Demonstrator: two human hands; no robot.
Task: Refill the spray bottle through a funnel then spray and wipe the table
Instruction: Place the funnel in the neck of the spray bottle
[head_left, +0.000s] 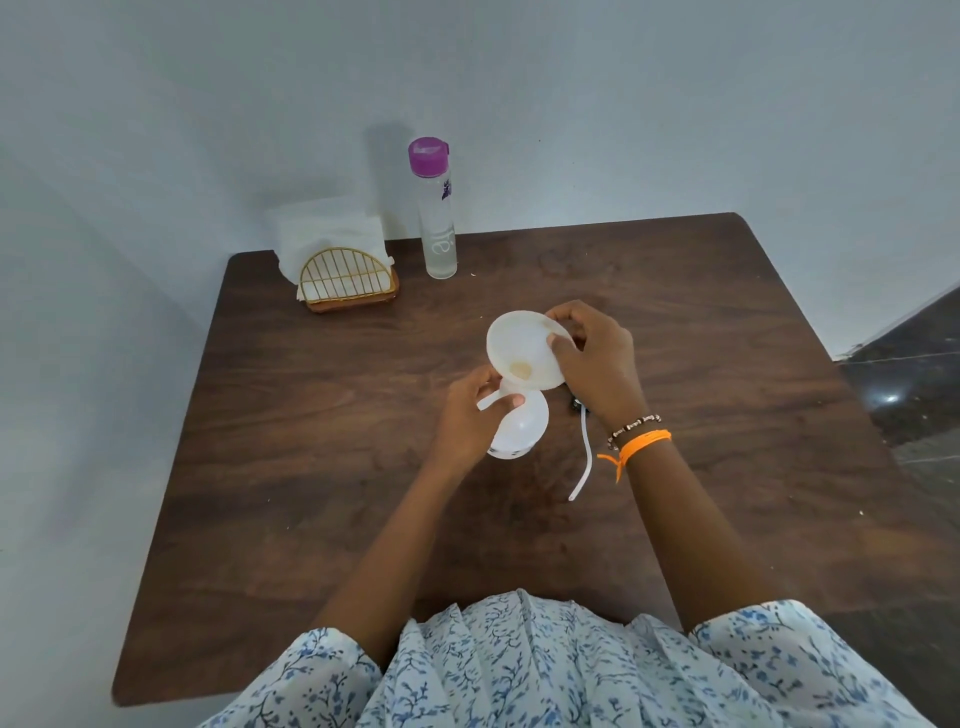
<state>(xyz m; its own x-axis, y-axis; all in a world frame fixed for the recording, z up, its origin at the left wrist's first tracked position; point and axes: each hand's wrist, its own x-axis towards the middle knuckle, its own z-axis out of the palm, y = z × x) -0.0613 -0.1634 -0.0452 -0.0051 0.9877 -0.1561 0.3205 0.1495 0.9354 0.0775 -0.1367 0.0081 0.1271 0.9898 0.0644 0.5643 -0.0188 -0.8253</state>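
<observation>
The right hand (592, 358) is pinching the rim of the white funnel (524, 349), thumb inside the bowl, tilting it toward the camera; the left hand (467, 415) is curling around the funnel's stem where it is meeting the neck of the white spray bottle (519, 431), which is standing mid-table directly below; the stem's axis is leaning off vertical. The bottle's mouth is hidden; the sprayer head with dip tube (582, 462) is lying partly behind the right wrist; the purple-capped water bottle (436, 208) is waiting well apart.

White funnel (524, 349) tilted above round white spray bottle (519, 428), dip tube (582, 462) lying beside it
</observation>
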